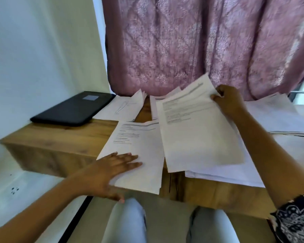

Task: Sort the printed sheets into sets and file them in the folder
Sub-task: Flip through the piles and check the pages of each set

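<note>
L hand lies flat, fingers straight & spread, pressing on the near-left set of printed pages, which overhangs the front edge of the wooden desk. R hand pinches the top-right edge of a lifted sheet, thumb on its front, tilted above a bigger stack. It's maybe 2+ pages in that grip, too blurred to tell. Back pile lies by the pink curtain; right pile is at far right. Black folder lies closed at the desk's back-left, touching the back pile.
</note>
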`<state>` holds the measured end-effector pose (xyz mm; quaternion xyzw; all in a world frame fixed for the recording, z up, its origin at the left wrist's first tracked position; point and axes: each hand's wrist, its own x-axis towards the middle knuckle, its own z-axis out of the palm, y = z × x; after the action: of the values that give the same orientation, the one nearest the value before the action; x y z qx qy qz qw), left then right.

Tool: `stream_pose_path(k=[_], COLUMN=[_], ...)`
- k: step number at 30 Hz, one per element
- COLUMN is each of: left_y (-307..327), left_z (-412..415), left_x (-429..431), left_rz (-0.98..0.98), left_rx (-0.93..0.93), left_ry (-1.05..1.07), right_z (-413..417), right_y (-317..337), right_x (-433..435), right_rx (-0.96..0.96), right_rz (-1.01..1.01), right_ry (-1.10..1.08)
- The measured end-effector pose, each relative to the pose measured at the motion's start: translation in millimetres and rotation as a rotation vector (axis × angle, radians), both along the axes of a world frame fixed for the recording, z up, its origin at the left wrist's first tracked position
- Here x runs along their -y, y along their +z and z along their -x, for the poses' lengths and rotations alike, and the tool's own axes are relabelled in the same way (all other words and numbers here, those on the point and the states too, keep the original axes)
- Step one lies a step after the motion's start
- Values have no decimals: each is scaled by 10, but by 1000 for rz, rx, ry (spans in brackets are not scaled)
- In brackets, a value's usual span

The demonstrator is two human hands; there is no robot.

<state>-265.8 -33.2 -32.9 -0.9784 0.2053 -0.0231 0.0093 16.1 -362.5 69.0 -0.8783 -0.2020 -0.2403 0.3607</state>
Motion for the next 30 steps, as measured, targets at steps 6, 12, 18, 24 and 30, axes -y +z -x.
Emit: stream_pose_path(k=[6,12,18,24,30], left_y=[-314,-128,-197,-108,-5], left_z=[-24,-2,-226,-391,-720], left_x=[8,251,595,752,325], left_rz=[269,933,703,631,657], left_rx=[293,403,119,-154,-92], left_ry=[65,291,178,159,635], right_z=[157,154,236,287,391], right_y=[-422,-475,-733,-835,-868], right_x=[215,268,-196,-430,-475], right_rx=[-143,-189,-447,-595,-605], right_rz=[-29,10,-147,-295,-390], right_ry=[-108,-199,-59,-30,15])
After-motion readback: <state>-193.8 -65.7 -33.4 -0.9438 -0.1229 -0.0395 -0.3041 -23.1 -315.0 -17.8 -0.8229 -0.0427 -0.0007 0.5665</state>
